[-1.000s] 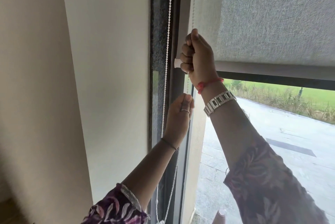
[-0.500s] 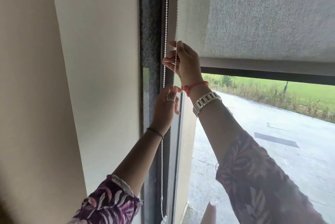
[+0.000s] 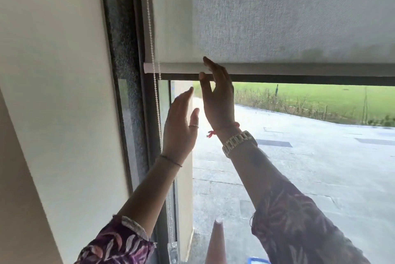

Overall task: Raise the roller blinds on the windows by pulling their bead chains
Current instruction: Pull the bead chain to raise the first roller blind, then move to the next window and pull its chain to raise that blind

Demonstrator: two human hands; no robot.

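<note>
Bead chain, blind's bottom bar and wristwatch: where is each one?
Bead chain [image 3: 152, 41]: head view, strand beside the blind's left edge.
Bottom bar [image 3: 299, 69]: head view, mid-length of the blind's hem.
Wristwatch [image 3: 237, 141]: head view, metal band.

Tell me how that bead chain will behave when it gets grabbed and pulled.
The bead chain hangs slack and thin beside the frame, so it is probably floppy and light. Its small round beads may slip through loose fingers. Neither the left hand nor the right hand holds it now.

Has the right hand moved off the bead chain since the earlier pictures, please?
Yes. The right hand, open now, has left the bead chain and moved rightward, away from the window frame, with fingers up at the blind's bottom bar.
</note>
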